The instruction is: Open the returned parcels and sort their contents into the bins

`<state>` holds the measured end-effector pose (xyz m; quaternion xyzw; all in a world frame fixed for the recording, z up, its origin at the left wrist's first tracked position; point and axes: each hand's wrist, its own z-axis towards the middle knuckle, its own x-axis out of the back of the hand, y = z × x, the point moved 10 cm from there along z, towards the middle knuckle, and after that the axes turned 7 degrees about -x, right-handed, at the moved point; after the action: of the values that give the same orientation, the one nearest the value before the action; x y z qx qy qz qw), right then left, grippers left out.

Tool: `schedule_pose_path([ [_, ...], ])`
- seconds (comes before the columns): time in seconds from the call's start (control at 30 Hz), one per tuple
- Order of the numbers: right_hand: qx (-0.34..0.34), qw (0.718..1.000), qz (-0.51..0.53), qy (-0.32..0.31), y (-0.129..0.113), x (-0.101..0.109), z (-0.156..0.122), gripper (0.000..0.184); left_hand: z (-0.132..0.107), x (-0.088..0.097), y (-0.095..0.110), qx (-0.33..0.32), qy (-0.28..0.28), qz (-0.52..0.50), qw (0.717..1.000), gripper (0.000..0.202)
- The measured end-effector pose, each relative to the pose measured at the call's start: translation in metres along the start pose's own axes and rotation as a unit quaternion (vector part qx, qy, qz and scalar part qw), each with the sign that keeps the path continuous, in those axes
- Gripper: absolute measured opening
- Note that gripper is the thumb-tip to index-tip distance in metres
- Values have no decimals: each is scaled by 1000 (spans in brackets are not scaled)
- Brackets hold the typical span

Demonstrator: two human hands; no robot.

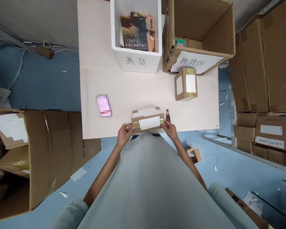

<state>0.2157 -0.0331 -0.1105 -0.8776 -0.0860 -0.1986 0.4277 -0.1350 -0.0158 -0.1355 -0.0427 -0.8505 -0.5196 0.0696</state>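
A small taped cardboard box (136,120) with white labels sits at the table's near edge, right in front of my body. My left hand (125,132) grips its left end, fingers closed at the lower corner. At the opposite end my right hand (169,129) pinches the lower right corner. Just beyond the right hand lies a red and black utility knife (168,116), its blade end pointing away from me. Another taped box (184,85) with white labels stands farther off to the right.
A white foam bin (138,62) holding books (134,33) stands at the back of the table (124,89). Beside it is a large open carton (219,35) with a paper sign. A blurred pink item (104,106) lies at left. Cartons (54,152) flank the table.
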Motion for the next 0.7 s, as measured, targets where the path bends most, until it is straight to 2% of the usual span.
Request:
schedule_pose_path([
  [0.1,-19,999,36,-11,14,-2,-12,63,-3,0,-3,-3,-3,-19,1000,60],
  [0.17,-26,999,39,-3,14,-1,-9,65,2,-1,1,-11,5,-19,1000,58],
  [0.33,-3,999,-11,39,-17,0,14,52,29,-1,31,-53,28,-19,998,55],
  [0.5,34,997,-41,63,-48,-3,24,45,47,11,57,-72,25,-1,997,54],
  [0.57,37,996,-52,68,-52,-7,24,45,51,14,61,-80,18,5,997,52],
  [0.7,12,996,-71,48,-47,-18,27,39,59,15,56,-69,5,52,996,43],
])
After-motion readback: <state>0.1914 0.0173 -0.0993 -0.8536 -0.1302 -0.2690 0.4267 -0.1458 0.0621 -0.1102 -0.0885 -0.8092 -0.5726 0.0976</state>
